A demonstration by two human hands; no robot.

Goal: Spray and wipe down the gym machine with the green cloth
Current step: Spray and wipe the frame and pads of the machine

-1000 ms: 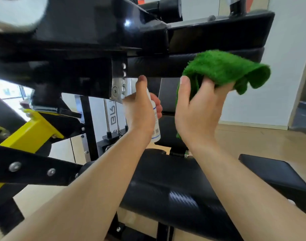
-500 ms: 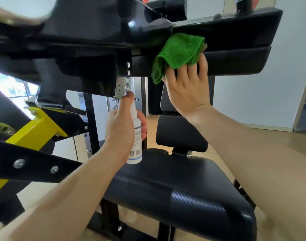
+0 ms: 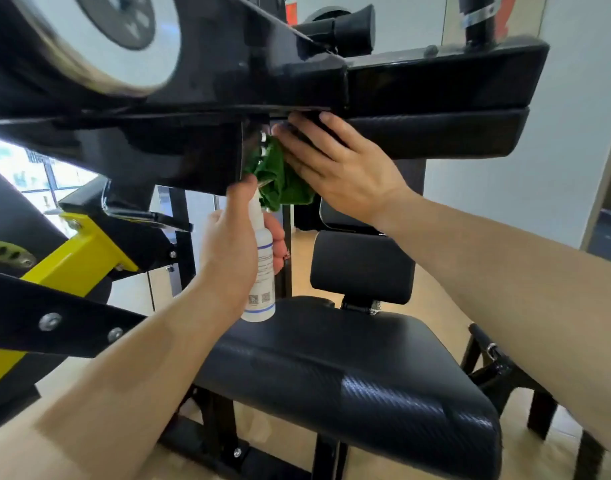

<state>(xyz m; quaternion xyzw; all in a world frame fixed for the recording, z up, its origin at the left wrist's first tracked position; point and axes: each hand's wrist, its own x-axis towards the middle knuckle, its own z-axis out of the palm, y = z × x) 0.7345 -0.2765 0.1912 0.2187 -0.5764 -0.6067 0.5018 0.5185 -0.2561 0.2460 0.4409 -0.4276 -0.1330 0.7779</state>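
The gym machine's black frame and long padded bar (image 3: 435,133) cross the top of the view. My right hand (image 3: 338,168) presses the green cloth (image 3: 280,181) with straight fingers against the left end of the pad, by the metal bracket. The cloth bunches under my palm and hangs below it. My left hand (image 3: 231,251) grips a white spray bottle (image 3: 260,275) upright just below the cloth, thumb up near its nozzle.
A black seat (image 3: 349,368) and small backrest pad (image 3: 363,268) lie below my arms. A yellow and black lever arm (image 3: 75,261) sits at the left. A white weight disc (image 3: 99,36) is at the top left. A low black bench leg (image 3: 505,368) stands at the right.
My right hand slid the cloth left and down along the pad to the bracket. My left hand lowered the bottle slightly. The view moved closer to the machine.
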